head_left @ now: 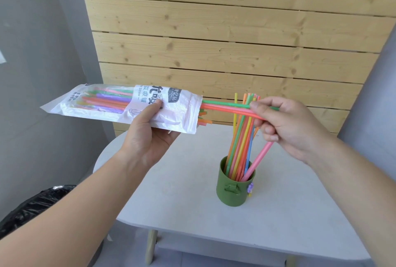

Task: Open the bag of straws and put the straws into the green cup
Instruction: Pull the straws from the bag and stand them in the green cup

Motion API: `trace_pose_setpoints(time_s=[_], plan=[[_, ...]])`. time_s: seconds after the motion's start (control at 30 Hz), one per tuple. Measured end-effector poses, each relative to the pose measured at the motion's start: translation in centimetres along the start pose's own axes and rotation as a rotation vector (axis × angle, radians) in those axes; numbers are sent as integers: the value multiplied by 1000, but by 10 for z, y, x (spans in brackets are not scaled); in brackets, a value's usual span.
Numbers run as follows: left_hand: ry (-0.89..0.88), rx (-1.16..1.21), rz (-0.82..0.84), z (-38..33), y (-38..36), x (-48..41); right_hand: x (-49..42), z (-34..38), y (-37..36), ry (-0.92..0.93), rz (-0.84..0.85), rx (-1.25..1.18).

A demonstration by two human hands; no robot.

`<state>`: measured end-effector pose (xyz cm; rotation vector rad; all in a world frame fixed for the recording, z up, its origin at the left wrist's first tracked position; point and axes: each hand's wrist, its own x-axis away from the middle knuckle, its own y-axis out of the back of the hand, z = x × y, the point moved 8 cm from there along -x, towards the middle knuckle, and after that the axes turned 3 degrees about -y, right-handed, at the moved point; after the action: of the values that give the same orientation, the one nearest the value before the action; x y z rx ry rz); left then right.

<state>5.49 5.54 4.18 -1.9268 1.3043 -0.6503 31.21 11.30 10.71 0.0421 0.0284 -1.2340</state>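
Left hand [147, 135]: yours, gripping the bag [102, 103] from underneath with your thumb on the front. It's held level above the table's [182, 191] back-left edge, mouth facing right.
Right hand [287, 125]: pinching green and pink straws [225, 107] that stick out of the bag's mouth.
Cup [232, 191]: upright near the table's middle, with a bunch [240, 144] standing in it.
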Motion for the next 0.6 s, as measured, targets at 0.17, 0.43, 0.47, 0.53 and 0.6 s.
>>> trace_pose_setpoints(time_s=[0.17, 0.43, 0.47, 0.53, 0.6], plan=[[-21, 40, -16, -6, 11, -7, 8, 9, 49, 2, -29, 97], [-47, -16, -67, -5, 19, -12, 22, 22, 110, -7, 39, 284], [-47, -26, -75, -4, 21, -13, 23, 20, 114, -27, 64, 325], [-47, -31, -71, -2, 21, -14, 23, 16, 122, -67, 88, 409], [-43, -24, -55, 2, 19, -14, 24, 12, 125, -98, 107, 473]])
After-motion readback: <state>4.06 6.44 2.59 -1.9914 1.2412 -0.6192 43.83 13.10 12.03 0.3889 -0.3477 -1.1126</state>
